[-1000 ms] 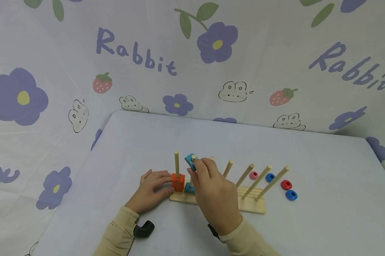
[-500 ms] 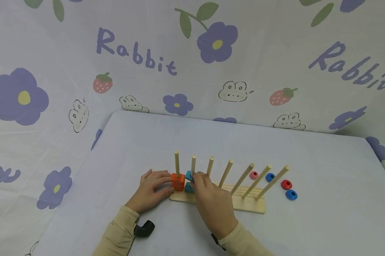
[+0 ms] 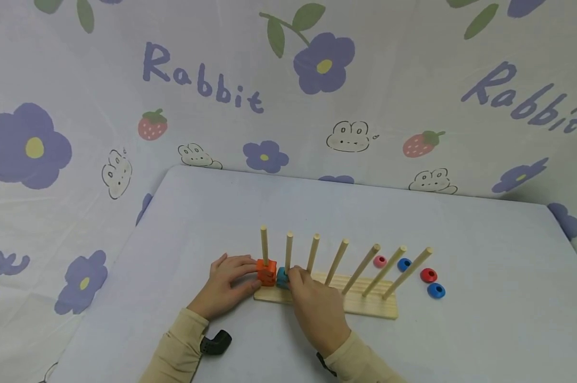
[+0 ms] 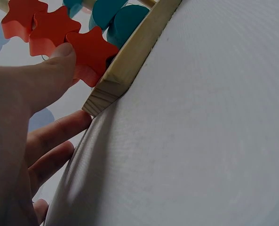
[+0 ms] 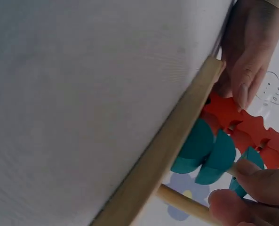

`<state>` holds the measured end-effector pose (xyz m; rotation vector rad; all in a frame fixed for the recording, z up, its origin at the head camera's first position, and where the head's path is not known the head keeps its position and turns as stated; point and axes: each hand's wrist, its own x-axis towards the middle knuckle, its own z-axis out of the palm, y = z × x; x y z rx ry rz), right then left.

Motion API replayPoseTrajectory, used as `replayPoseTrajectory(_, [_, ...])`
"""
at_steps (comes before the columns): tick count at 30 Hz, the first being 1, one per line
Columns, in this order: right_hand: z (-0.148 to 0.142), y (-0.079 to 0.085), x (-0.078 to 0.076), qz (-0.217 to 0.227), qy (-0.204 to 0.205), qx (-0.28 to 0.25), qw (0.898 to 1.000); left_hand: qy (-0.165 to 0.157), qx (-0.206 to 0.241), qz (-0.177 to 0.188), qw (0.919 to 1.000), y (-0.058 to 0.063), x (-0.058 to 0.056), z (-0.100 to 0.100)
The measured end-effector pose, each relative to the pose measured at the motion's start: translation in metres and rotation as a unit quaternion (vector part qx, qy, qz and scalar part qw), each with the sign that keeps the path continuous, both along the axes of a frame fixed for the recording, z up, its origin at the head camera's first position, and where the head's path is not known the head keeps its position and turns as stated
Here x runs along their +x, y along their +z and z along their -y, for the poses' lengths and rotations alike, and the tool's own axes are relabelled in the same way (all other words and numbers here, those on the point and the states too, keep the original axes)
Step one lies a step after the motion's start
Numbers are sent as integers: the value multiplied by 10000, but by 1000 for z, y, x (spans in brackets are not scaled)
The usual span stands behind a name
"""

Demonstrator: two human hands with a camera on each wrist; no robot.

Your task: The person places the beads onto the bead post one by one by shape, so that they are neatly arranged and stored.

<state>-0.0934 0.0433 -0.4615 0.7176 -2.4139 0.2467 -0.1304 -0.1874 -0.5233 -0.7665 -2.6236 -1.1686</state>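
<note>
Lower now, our right hand [image 3: 319, 313] pinches a teal piece [image 5: 253, 156] on its peg [image 3: 289, 251].
Our left hand [image 3: 227, 284], fingers apart, touches orange stars [image 3: 266, 271] at the board's [image 3: 374, 307] nine-o'clock edge; tabletop [image 3: 489, 324] spreads toward twelve.

Beige sleeves [image 3: 175, 346], black wrist gear [image 3: 215, 343]

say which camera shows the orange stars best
The left wrist view: three orange stars show large, points clear, though the left hand covers a little. The right wrist view has them at its edge; the head view shows a small stack.
</note>
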Motion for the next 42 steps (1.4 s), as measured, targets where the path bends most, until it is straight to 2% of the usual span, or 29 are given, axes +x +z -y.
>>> replayPoseTrajectory(11, [-3, -6, -4, 105, 118, 101, 9998, 9, -14, 17, 10000, 2, -1, -2])
replayPoseTrajectory(18, [-3, -5, -4, 189, 56, 221, 9996, 36, -24, 116, 9999, 1, -2, -2])
replayPoseTrajectory(22, [-4, 1, 2, 367, -4, 415, 9985, 39, -46, 102, 9999, -1, -3, -2])
replayPoseTrajectory(26, [-10, 26, 16, 578, 145, 440, 9973, 37, -56, 123, 9999, -1, -3, -2])
replayPoseTrajectory(31, [-33, 82, 37, 855, 522, 70, 9949, 10, -42, 198, 9998, -1, -2, -3])
replayPoseTrajectory(36, [-67, 129, 54, 775, 894, -429, 9920, -25, -48, 205, 9998, -1, -2, -3])
replayPoseTrajectory(37, [-76, 136, 57, 851, 865, -451, 9916, -34, -51, 213, 9998, -1, -2, -3])
replayPoseTrajectory(39, [-94, 148, 64, 1212, 526, -383, 9905, -29, -85, 204, 9998, -2, -2, -2])
replayPoseTrajectory(40, [-104, 153, 67, 1504, 224, -317, 9879, -11, -95, 186, 9998, -3, -2, -1])
replayPoseTrajectory(42, [-125, 160, 70, 1774, -393, -158, 9832, 48, -129, 152, 9998, -3, -2, 1])
